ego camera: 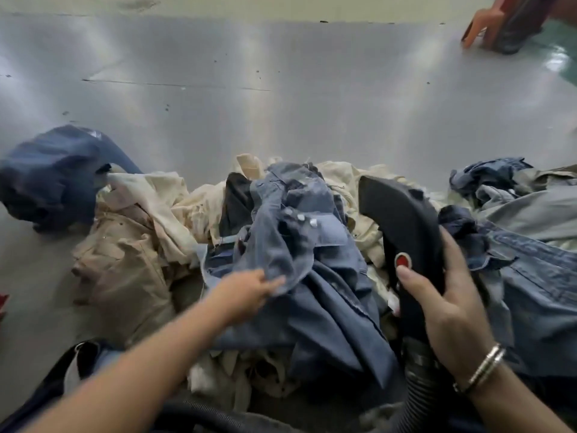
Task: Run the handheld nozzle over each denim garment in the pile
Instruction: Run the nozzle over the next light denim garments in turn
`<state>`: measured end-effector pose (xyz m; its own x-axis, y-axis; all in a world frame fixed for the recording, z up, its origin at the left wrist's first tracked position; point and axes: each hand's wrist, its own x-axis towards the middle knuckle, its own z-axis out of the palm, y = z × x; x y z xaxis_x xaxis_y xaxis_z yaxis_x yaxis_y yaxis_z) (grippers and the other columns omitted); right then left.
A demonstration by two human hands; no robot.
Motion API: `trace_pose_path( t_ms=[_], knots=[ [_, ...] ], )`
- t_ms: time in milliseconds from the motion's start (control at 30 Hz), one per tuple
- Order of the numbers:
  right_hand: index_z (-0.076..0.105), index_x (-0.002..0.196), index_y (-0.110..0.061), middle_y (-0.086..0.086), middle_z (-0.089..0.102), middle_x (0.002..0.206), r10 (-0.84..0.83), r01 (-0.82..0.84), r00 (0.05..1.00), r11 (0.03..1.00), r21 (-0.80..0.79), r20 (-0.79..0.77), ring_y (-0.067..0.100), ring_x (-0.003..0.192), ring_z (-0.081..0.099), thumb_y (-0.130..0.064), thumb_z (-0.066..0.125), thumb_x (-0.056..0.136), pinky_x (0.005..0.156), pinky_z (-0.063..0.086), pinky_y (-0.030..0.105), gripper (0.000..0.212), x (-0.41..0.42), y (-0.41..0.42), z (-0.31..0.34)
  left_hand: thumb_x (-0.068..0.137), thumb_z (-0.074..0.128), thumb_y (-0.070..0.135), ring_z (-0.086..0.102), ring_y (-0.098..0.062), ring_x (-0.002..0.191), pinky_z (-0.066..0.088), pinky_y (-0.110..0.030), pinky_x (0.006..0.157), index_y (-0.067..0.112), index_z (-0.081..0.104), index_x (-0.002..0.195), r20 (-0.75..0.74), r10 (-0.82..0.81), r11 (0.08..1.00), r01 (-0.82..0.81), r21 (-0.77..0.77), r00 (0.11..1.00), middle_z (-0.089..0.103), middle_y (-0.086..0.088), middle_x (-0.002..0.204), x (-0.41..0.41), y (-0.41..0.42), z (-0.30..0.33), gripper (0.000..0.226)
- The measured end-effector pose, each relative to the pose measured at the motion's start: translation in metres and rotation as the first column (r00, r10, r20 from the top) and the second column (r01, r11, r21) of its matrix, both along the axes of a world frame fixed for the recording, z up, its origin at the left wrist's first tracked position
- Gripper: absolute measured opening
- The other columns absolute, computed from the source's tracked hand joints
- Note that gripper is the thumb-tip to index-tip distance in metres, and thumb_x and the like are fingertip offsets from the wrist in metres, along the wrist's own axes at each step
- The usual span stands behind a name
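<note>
A pile of garments lies across the near floor. At its middle a blue denim garment (290, 232) with small white studs is bunched up, and my left hand (249, 292) pinches its lower edge. To the right, my right hand (449, 304) grips the black handheld nozzle (402, 220), thumb just below its red button (402, 260). The nozzle's head points away from me, above the pile. A ribbed black hose (421, 379) runs down from the handle. More denim (537, 276) lies on the right.
Cream and beige garments (131, 254) fill the left part of the pile. A dark blue garment (53, 179), blurred, sits at the far left on the shiny grey floor (281, 89). An orange plastic stool (487, 23) stands at the far right corner.
</note>
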<state>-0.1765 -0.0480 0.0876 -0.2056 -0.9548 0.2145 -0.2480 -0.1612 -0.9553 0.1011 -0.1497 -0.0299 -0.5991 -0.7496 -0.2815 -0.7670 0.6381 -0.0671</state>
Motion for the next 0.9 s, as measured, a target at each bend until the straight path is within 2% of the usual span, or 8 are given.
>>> trace_pose_path(
  t_ms=[67,167,300,400,600,733,833,900],
  knots=[
    [0.043,0.136,-0.042,-0.023,0.064,0.117,0.054,-0.051,0.998,0.995,0.083,-0.039,0.004,0.107,0.062,-0.033,0.06,0.078,0.09,0.051,0.026,0.061,0.007,0.001,-0.009,0.099,0.033,0.048,0.055,-0.03,0.107,0.044,-0.038,0.082,0.04,0.021,0.149,0.029,0.044,0.96,-0.05,0.275,0.999,0.046,-0.006,0.128,-0.012,0.064,-0.035,0.052],
    [0.035,0.143,-0.036,-0.009,0.062,0.126,0.109,-0.091,0.99,0.979,0.184,-0.088,0.018,0.113,0.061,-0.039,0.059,0.078,0.095,0.051,0.045,0.07,0.017,0.002,-0.02,0.094,0.031,0.059,0.06,-0.021,0.101,0.043,-0.031,0.074,0.039,0.056,0.126,-0.232,0.202,0.963,-0.15,0.224,0.951,0.059,0.003,0.111,-0.013,0.06,-0.046,0.046],
    [0.037,0.139,-0.045,-0.015,0.063,0.119,0.114,-0.085,0.987,0.967,0.242,-0.111,0.015,0.106,0.063,-0.042,0.06,0.076,0.086,0.053,0.053,0.067,0.025,0.001,-0.027,0.093,0.057,0.025,0.06,-0.027,0.1,0.046,-0.036,0.087,0.015,0.068,0.108,-0.652,0.654,0.689,-0.658,0.304,0.383,0.062,-0.008,0.104,-0.006,0.03,-0.051,0.021],
    [0.039,0.136,-0.048,-0.027,0.062,0.115,0.121,-0.092,0.988,0.963,0.252,-0.1,0.008,0.106,0.063,-0.039,0.061,0.077,0.086,0.054,0.052,0.064,0.026,-0.001,-0.029,0.088,0.065,0.036,0.048,-0.029,0.122,0.038,-0.038,0.101,0.009,0.049,0.132,-0.525,0.846,0.411,-0.743,0.527,0.096,0.051,-0.013,0.13,-0.006,-0.002,-0.046,0.054],
    [0.039,0.138,-0.046,-0.027,0.062,0.116,0.091,-0.071,0.993,0.966,0.25,-0.069,0.007,0.106,0.063,-0.038,0.06,0.077,0.089,0.052,0.054,0.065,0.017,-0.006,-0.031,0.086,0.067,0.038,0.055,-0.032,0.119,0.045,-0.039,0.098,0.002,0.039,0.14,-0.324,0.944,0.289,-0.623,0.727,0.06,0.056,-0.016,0.131,-0.024,-0.032,-0.05,0.071],
    [0.041,0.132,-0.051,-0.019,0.067,0.109,0.072,-0.057,0.996,0.962,0.269,-0.048,0.016,0.094,0.067,-0.039,0.061,0.077,0.086,0.052,0.057,0.06,0.011,-0.011,-0.03,0.094,0.058,0.026,0.06,-0.036,0.109,0.045,-0.047,0.101,0.003,0.062,0.117,-0.319,0.694,0.192,-0.261,0.946,-0.645,0.065,-0.018,0.116,0.02,0.004,-0.071,0.033],
    [0.04,0.136,-0.046,-0.024,0.065,0.11,0.082,-0.057,0.993,0.96,0.273,-0.08,0.006,0.099,0.065,-0.04,0.059,0.077,0.091,0.052,0.05,0.062,0.012,-0.008,-0.029,0.097,0.051,0.025,0.055,-0.036,0.116,0.043,-0.047,0.103,0.007,0.057,0.124,-0.27,0.469,-0.154,-0.379,0.912,-0.841,0.058,-0.02,0.125,0.075,0.049,-0.098,0.032],
    [0.04,0.137,-0.044,-0.025,0.064,0.112,0.099,-0.069,0.991,0.956,0.286,-0.092,0.002,0.105,0.062,-0.041,0.059,0.076,0.092,0.052,0.048,0.063,0.017,-0.003,-0.029,0.097,0.05,0.021,0.051,-0.04,0.121,0.04,-0.047,0.103,0.001,0.051,0.131,-0.206,0.486,-0.222,-0.348,0.911,-0.849,0.052,-0.026,0.132,0.087,0.063,-0.106,0.039]
  ],
)
